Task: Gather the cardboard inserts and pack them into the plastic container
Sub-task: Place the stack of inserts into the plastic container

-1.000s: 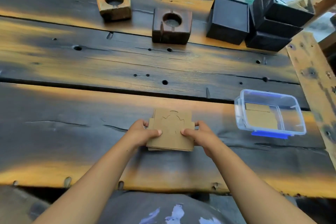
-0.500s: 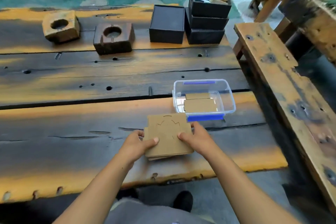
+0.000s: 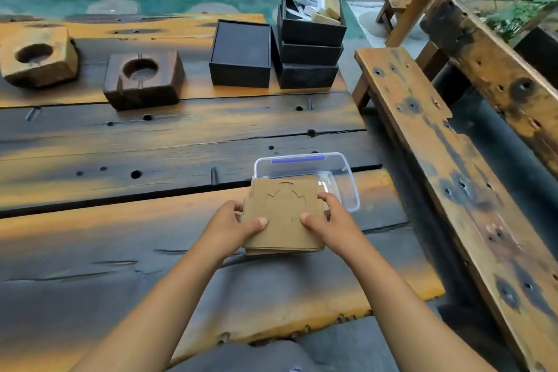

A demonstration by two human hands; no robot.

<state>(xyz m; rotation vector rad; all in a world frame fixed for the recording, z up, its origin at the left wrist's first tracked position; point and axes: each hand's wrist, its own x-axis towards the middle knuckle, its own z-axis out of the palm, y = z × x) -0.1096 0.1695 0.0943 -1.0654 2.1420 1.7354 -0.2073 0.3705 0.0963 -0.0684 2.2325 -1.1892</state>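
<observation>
A stack of brown cardboard inserts (image 3: 282, 214), the top one scored with a curved cut-out, is held flat between both hands above the wooden table. My left hand (image 3: 231, 225) grips its left edge with the thumb on top, and my right hand (image 3: 330, 222) grips the right edge the same way. The stack's far edge overlaps the near side of the clear plastic container (image 3: 344, 177), which has a blue clip on its far rim. What lies inside the container is hidden behind the stack.
Two wooden blocks with round recesses (image 3: 143, 77) (image 3: 37, 59) stand at the back left. A black box (image 3: 241, 54) and stacked black boxes holding papers (image 3: 309, 45) stand at the back. A wooden bench (image 3: 453, 166) runs along the table's right side.
Both hands have carried the stack forward and to the right, so it now overlaps the container's near side. The view has swung to the right.
</observation>
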